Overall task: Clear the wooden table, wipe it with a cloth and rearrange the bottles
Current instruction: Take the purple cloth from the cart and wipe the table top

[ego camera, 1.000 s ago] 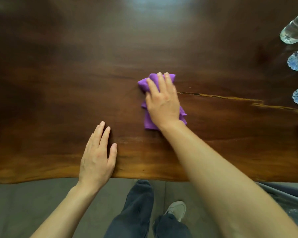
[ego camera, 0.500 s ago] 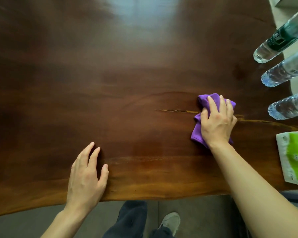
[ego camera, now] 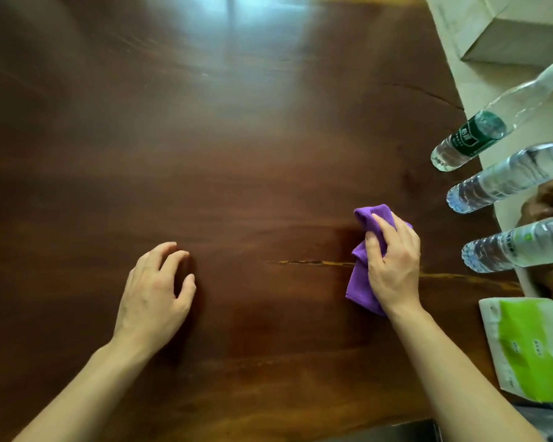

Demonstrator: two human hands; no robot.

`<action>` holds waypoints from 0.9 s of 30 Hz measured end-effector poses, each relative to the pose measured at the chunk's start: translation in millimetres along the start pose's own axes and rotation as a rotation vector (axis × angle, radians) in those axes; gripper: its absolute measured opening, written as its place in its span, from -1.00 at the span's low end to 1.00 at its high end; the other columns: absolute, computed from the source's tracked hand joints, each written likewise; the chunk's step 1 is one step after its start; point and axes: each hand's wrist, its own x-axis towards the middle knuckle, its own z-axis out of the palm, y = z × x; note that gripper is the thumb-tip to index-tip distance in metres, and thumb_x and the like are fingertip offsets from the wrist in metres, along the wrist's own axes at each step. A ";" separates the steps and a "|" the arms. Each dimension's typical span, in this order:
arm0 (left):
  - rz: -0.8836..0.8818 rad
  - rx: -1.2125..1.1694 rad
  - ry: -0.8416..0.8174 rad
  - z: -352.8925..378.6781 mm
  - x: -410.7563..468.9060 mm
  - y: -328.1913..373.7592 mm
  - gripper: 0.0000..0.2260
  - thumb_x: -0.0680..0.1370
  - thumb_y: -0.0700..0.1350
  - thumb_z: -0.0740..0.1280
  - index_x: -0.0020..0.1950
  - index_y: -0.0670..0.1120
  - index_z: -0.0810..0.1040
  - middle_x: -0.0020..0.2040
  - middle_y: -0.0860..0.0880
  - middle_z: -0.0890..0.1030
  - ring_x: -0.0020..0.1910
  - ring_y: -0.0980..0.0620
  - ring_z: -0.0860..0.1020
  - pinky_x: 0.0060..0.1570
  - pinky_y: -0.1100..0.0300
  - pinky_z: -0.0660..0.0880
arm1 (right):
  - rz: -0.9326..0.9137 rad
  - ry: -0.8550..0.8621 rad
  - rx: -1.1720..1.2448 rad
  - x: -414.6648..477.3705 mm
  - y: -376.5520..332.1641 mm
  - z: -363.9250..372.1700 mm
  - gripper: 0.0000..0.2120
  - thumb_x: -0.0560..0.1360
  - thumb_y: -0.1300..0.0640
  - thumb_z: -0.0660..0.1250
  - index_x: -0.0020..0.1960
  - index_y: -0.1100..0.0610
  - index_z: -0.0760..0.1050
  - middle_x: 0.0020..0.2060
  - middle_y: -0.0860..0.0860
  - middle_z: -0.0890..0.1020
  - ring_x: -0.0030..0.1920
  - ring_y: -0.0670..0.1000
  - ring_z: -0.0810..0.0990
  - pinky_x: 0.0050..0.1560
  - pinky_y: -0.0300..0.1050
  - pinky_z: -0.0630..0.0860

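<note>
The dark wooden counter [ego camera: 237, 154] was glossy, with a pale window glare near its far edge and a light crack running through the grain toward the right side. The right hand [ego camera: 391, 266] pressed a bunched purple cloth [ego camera: 363, 275] onto the wood just over that crack, its fingers [ego camera: 377, 247] curled and pinching the fabric. The left hand [ego camera: 154, 298] rested on the counter well apart from it, fingers loosely spread and bent, holding nothing. Three clear bottles [ego camera: 498, 183] stood in a row along the right edge, with a green tissue pack [ego camera: 530, 349] just nearer, and pale flooring beyond
</note>
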 end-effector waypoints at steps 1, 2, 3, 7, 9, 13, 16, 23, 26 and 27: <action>0.002 0.003 -0.008 0.3 10.7 3.7 -0.59 0.54 -0.12 0.42 0.37 -0.17 0.53 0.43 -0.13 0.46 0.44 -0.15 0.38 0.41 -0.13 0.35 | -0.004 0.003 0.000 13.3 -0.3 0.0 -0.69 0.62 0.21 0.30 0.36 0.16 0.53 0.38 0.17 0.51 0.40 0.23 0.40 0.42 0.18 0.33; 0.001 0.004 -0.016 0.8 20.3 6.8 -0.56 0.55 -0.10 0.41 0.41 -0.16 0.50 0.47 -0.13 0.43 0.48 -0.13 0.34 0.44 -0.12 0.32 | -0.008 0.007 -0.002 28.0 -0.3 1.2 -0.69 0.62 0.21 0.30 0.35 0.17 0.53 0.38 0.17 0.52 0.39 0.23 0.41 0.42 0.19 0.32; -0.002 0.004 -0.023 1.8 29.1 9.3 -0.54 0.55 -0.08 0.40 0.45 -0.14 0.48 0.50 -0.12 0.39 0.50 -0.12 0.31 0.46 -0.11 0.30 | -0.013 0.012 -0.003 43.6 -0.1 3.2 -0.70 0.62 0.21 0.30 0.35 0.18 0.53 0.38 0.17 0.52 0.39 0.24 0.41 0.42 0.18 0.31; -0.010 0.042 -0.066 9.4 51.1 13.9 -0.48 0.57 -0.01 0.36 0.52 -0.10 0.40 0.56 -0.12 0.31 0.55 -0.12 0.24 0.51 -0.11 0.22 | -0.008 0.031 -0.030 101.0 4.7 16.9 -0.69 0.62 0.15 0.28 0.35 0.16 0.54 0.39 0.16 0.51 0.39 0.25 0.40 0.40 0.14 0.30; -0.017 0.071 -0.082 13.9 55.0 13.4 -0.47 0.58 0.01 0.36 0.52 -0.09 0.39 0.57 -0.14 0.30 0.56 -0.14 0.22 0.51 -0.13 0.21 | 0.020 -0.004 -0.077 116.3 6.4 30.7 -0.68 0.63 0.10 0.27 0.36 0.13 0.53 0.42 0.15 0.48 0.43 0.23 0.37 0.36 0.16 0.31; -0.013 0.087 -0.086 20.1 51.9 10.8 -0.47 0.60 0.02 0.33 0.55 -0.08 0.35 0.58 -0.13 0.24 0.58 -0.14 0.17 0.51 -0.15 0.18 | 0.080 -0.059 -0.247 114.9 0.2 63.7 -0.62 0.64 0.00 0.23 0.41 0.08 0.49 0.51 0.16 0.37 0.52 0.19 0.25 0.36 0.20 0.27; -0.015 0.068 -0.096 20.9 51.9 9.6 -0.46 0.61 0.02 0.31 0.56 -0.07 0.33 0.60 -0.11 0.21 0.59 -0.12 0.13 0.53 -0.14 0.16 | 0.067 -0.037 -0.267 109.0 -26.9 86.6 -0.61 0.63 -0.02 0.23 0.40 0.09 0.51 0.50 0.18 0.39 0.50 0.23 0.30 0.30 0.22 0.33; -0.078 -0.099 -0.094 17.2 45.7 11.7 -0.44 0.56 -0.04 0.42 0.52 -0.13 0.36 0.59 -0.08 0.23 0.59 -0.04 0.14 0.54 -0.11 0.18 | -0.228 -0.184 -0.176 63.5 -141.4 159.8 -0.59 0.58 -0.04 0.25 0.39 0.05 0.52 0.49 0.17 0.41 0.49 0.24 0.34 0.28 0.15 0.34; -0.103 -0.170 -0.090 15.8 45.2 5.1 -0.38 0.52 -0.06 0.46 0.53 -0.10 0.33 0.59 0.00 0.22 0.56 0.01 0.20 0.48 0.04 0.23 | -0.390 -0.263 -0.179 39.3 -178.2 185.5 -0.56 0.61 -0.09 0.19 0.44 0.01 0.46 0.52 0.15 0.37 0.52 0.21 0.29 0.30 0.16 0.30; -0.103 -0.181 -0.093 15.7 45.0 3.1 -0.36 0.51 -0.07 0.47 0.54 -0.09 0.32 0.59 0.01 0.21 0.56 0.01 0.22 0.45 0.08 0.25 | -0.448 -0.282 -0.205 33.8 -184.1 190.5 -0.56 0.62 -0.10 0.17 0.45 0.00 0.44 0.52 0.14 0.36 0.52 0.21 0.28 0.31 0.17 0.30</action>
